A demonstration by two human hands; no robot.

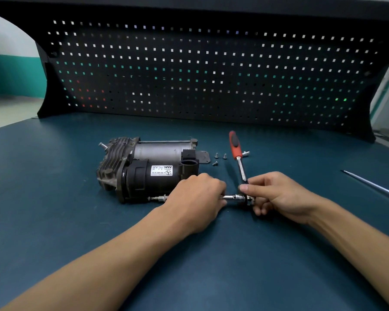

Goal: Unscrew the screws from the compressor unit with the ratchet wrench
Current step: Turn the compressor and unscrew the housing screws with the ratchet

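The compressor unit [148, 167] lies on its side on the blue bench, grey finned head to the left, black labelled cylinder in front. A ratchet wrench [238, 157] with a red and black handle stands tilted up and away from its head. A chrome extension bar [233, 197] runs left from the head toward a long screw [158, 198] at the unit's lower front edge. My left hand [198, 198] grips the bar's middle, hiding that stretch. My right hand [276, 196] pinches the wrench head. Three loose screws [219, 157] lie behind the hands.
A small dark plate [204, 157] lies at the unit's right end, and a metal fitting [245, 153] sits past the wrench handle. A thin metal rod [371, 184] lies at the right. A black pegboard [200, 70] closes off the back of the bench [54, 198].
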